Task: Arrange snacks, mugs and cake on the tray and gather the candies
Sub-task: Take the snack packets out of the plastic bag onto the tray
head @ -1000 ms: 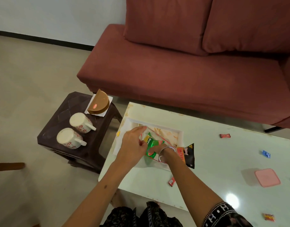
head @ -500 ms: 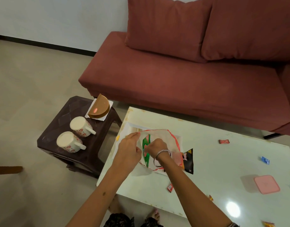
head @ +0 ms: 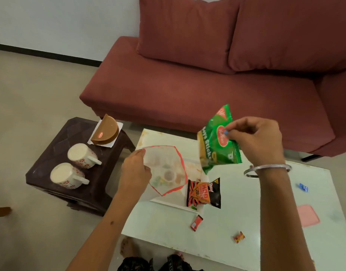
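Observation:
My right hand [head: 256, 137] pinches a green snack packet [head: 218, 141] and holds it in the air above the white tray [head: 174, 203]. My left hand [head: 134, 173] grips the rim of a clear zip bag with a red edge [head: 166, 169], held open over the tray with small items inside. A black and orange snack packet [head: 204, 192] lies on the tray's right end. Loose candies lie on the white table: a red one [head: 196, 222], an orange one [head: 239, 236], a blue one [head: 303, 187]. Two floral mugs [head: 81, 155] [head: 65, 176] and the cake on its white card [head: 106, 131] stand on the dark stool.
The dark stool [head: 51, 137] stands left of the white table [head: 236, 212]. A pink lid [head: 308, 216] lies at the table's right. A maroon sofa [head: 207, 85] runs behind the table. My bare feet [head: 129, 247] show below the near edge.
My right hand drew the green packet out of the zip bag and lifted it up and to the right. The left hand kept hold of the bag, which now gapes open.

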Available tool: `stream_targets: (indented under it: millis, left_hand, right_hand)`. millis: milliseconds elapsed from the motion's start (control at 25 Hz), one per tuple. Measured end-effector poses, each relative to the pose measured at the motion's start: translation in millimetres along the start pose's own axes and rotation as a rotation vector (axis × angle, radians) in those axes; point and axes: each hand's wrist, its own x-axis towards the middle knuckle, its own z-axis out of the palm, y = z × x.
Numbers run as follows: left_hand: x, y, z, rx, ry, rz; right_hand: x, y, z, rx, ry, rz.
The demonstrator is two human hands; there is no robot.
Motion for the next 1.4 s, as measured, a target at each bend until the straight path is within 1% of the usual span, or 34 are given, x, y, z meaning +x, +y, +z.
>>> stream_targets:
  millis: [80,160,280,400,480,560,640,680,720,760,880,1000,1120,1280,1400]
  left_hand:
    - [5,1,0,-0.01,0.011,-0.041]
    - [7,3,2,-0.021,0.006,-0.054]
    - [11,5,7,-0.021,0.002,-0.036]
    - [14,6,10,-0.01,0.012,-0.023]
    - [15,7,12,-0.016,0.009,-0.02]
    - [17,9,12,-0.016,-0.003,-0.021]
    - [18,9,13,-0.013,-0.008,-0.022]
    - [19,9,14,-0.012,-0.008,-0.022]
    - [19,9,14,-0.013,-0.008,-0.018]
    - [20,9,15,-0.012,-0.009,-0.012]
    - [19,8,17,-0.005,-0.023,-0.009]
    - [18,8,17,0.004,-0.038,-0.003]
    - [18,7,18,0.0,-0.047,0.004]
    - [14,6,21,-0.021,-0.047,0.03]
    - [12,4,23,-0.027,-0.044,0.058]
  right_hand:
    - [15,28,16,-0.094,0.076,0.048]
    - [31,69,46,-0.229,0.083,0.133]
    - [47,138,93,-0.259,-0.022,0.336]
    - [53,194,126,-0.267,-0.121,0.418]
    - [59,222,138,-0.243,-0.206,0.497]
    - [71,242,144,-0.206,-0.279,0.642]
    - [83,253,146,-0.044,-0.304,0.824]
    - [88,257,146,0.027,-0.314,0.86]
    - [93,260,144,0.046,-0.32,0.866]
    - [96,262,142,0.012,-0.328,0.866]
    - [99,271,133,-0.221,-0.346,0.831]
    - [98,275,128,-0.34,-0.4,0.805]
    - [98,280,127,-0.368,-0.439,0.788]
    - [97,287,132,-0.368,-0.448,0.781]
    - [96,291,133,-0.409,-0.499,0.775]
